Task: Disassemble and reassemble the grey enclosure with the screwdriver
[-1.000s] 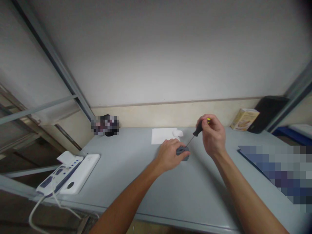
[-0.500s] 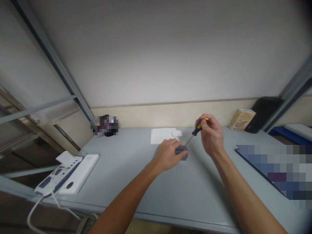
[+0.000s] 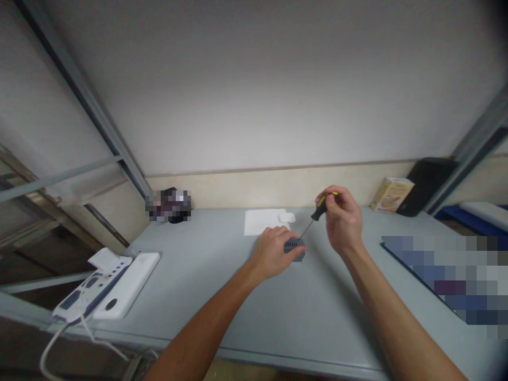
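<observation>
Screwdriver (image 3: 318,214) was in the clasp of the right hand (image 3: 344,219), fingers wrapped about its black and yellow handle, and from my distant post I saw its shaft slant down leftward to a grey slotted block (image 3: 294,245). Left of this grip, the left hand (image 3: 273,248) was grasping the block on the table (image 3: 190,280) between thumb and fingers. The tip seemed to touch the block's far edge, though I could not be certain at such small size. Just beyond the left grip lay white paper (image 3: 260,221); a yellow box (image 3: 392,196) stood right of the right one.
</observation>
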Tool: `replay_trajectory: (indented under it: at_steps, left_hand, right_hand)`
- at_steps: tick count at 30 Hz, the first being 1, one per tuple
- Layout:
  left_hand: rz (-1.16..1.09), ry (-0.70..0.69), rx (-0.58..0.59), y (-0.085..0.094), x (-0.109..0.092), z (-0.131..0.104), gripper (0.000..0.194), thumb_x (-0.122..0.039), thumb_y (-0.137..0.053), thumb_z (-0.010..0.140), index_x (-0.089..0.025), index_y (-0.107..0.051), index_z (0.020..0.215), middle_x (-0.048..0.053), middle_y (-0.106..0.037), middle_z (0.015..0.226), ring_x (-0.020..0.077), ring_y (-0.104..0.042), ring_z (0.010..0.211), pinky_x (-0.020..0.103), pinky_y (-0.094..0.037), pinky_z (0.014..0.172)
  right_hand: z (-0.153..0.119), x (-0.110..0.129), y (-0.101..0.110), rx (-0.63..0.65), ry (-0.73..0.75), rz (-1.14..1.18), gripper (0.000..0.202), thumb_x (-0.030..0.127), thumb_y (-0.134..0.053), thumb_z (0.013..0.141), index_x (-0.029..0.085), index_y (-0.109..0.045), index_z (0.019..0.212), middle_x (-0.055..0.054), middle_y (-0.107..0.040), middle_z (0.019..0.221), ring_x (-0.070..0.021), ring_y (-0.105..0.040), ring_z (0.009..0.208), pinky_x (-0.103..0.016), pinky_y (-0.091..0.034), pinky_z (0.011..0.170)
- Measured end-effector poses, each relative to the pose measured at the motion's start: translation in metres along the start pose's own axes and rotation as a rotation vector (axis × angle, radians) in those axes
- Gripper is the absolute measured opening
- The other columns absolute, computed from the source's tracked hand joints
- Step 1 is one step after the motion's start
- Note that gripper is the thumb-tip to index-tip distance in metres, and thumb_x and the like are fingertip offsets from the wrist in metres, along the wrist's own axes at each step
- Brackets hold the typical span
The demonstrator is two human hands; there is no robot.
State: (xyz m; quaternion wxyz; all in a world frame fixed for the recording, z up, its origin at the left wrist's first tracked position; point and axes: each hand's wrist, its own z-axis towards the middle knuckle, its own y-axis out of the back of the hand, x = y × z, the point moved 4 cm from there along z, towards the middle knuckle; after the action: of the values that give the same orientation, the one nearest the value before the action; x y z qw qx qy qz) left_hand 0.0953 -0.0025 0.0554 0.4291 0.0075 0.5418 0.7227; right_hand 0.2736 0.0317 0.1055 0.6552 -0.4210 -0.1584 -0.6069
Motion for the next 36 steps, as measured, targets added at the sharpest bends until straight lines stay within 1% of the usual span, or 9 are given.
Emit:
replay_trajectory:
  at_steps: [5, 7, 11, 17, 20, 22, 24, 29, 36]
  left_hand:
    - [0.007, -0.023, -0.014, -0.001, 0.001, -0.001, 0.026, -0.047, -0.071, 0.094, -0.024, -0.073, 0.107, 0.002, -0.075, 0.102, 0.0217, -0.067, 0.099, 0.036, -0.044, 0.090]
    - [0.009, -0.026, -0.015, -0.001, 0.002, -0.001, 0.026, -0.047, -0.072, 0.094, -0.024, -0.073, 0.107, 0.002, -0.075, 0.103, 0.0217, -0.067, 0.099, 0.036, -0.044, 0.089]
    - [0.004, -0.027, -0.014, 0.000, 0.001, -0.001, 0.027, -0.047, -0.072, 0.094, -0.024, -0.073, 0.108, 0.002, -0.075, 0.104, 0.0218, -0.067, 0.100, 0.035, -0.044, 0.089]
    - [0.022, -0.034, -0.023, -0.001, 0.001, -0.001, 0.028, -0.047, -0.072, 0.094, -0.023, -0.072, 0.109, 0.003, -0.075, 0.105, 0.0218, -0.068, 0.101, 0.036, -0.045, 0.090]
    - [0.042, -0.054, -0.033, -0.001, 0.001, -0.002, 0.028, -0.047, -0.071, 0.095, -0.023, -0.072, 0.109, 0.003, -0.074, 0.105, 0.0219, -0.068, 0.100, 0.036, -0.045, 0.090]
    - [0.050, -0.065, -0.043, -0.001, 0.001, -0.002, 0.028, -0.046, -0.071, 0.095, -0.023, -0.071, 0.109, 0.003, -0.075, 0.104, 0.0220, -0.068, 0.100, 0.036, -0.045, 0.090]
    - [0.053, -0.074, -0.053, 0.000, 0.000, -0.003, 0.027, -0.046, -0.071, 0.094, -0.023, -0.071, 0.109, 0.002, -0.075, 0.103, 0.0220, -0.068, 0.099, 0.037, -0.045, 0.090]
    - [0.057, -0.089, -0.077, 0.002, -0.003, -0.004, 0.024, -0.043, -0.069, 0.095, -0.023, -0.071, 0.108, 0.003, -0.075, 0.103, 0.0225, -0.068, 0.099, 0.038, -0.046, 0.091]
    - [0.044, -0.068, -0.128, 0.006, -0.006, -0.006, 0.016, -0.031, -0.063, 0.097, -0.023, -0.072, 0.108, 0.004, -0.074, 0.102, 0.0221, -0.068, 0.099, 0.039, -0.046, 0.091]
  right_hand:
    - [-0.007, 0.002, -0.010, 0.068, -0.040, 0.056, 0.018, 0.042, -0.060, 0.098, 0.027, -0.062, 0.109, -0.004, -0.069, 0.103, -0.0163, -0.069, 0.080, -0.031, -0.055, 0.071]
    - [-0.010, 0.003, -0.015, 0.054, -0.014, 0.030, 0.019, 0.041, -0.065, 0.096, 0.028, -0.063, 0.109, -0.004, -0.068, 0.109, -0.0171, -0.069, 0.086, -0.030, -0.055, 0.070]
    - [-0.011, 0.004, -0.012, -0.017, 0.075, -0.078, 0.023, 0.030, -0.078, 0.085, 0.027, -0.068, 0.105, -0.001, -0.065, 0.097, -0.0162, -0.065, 0.083, -0.029, -0.054, 0.073]
    - [-0.010, 0.000, -0.012, 0.053, 0.015, 0.023, 0.026, 0.036, -0.059, 0.098, 0.026, -0.066, 0.121, -0.005, -0.072, 0.102, -0.0181, -0.069, 0.081, -0.037, -0.054, 0.081]
    - [-0.011, 0.000, -0.013, 0.040, 0.028, 0.022, 0.024, 0.036, -0.067, 0.094, 0.027, -0.066, 0.117, -0.003, -0.068, 0.099, -0.0158, -0.066, 0.080, -0.030, -0.053, 0.074]
    - [-0.011, -0.001, -0.013, 0.014, 0.047, -0.023, 0.031, 0.032, -0.076, 0.088, 0.028, -0.066, 0.117, 0.000, -0.063, 0.092, -0.0136, -0.062, 0.075, -0.026, -0.050, 0.065]
    - [-0.011, -0.002, -0.012, 0.007, 0.048, -0.052, 0.036, 0.030, -0.079, 0.085, 0.029, -0.066, 0.119, 0.001, -0.061, 0.090, -0.0127, -0.060, 0.071, -0.024, -0.049, 0.061]
    - [-0.013, -0.001, -0.011, -0.005, 0.050, -0.023, 0.032, 0.033, -0.073, 0.091, 0.028, -0.066, 0.122, -0.003, -0.064, 0.103, -0.0127, -0.064, 0.072, -0.027, -0.055, 0.063]
    - [-0.011, 0.001, -0.008, -0.038, 0.060, -0.005, 0.031, 0.030, -0.074, 0.090, 0.028, -0.067, 0.120, -0.002, -0.064, 0.101, -0.0120, -0.064, 0.069, -0.027, -0.056, 0.061]
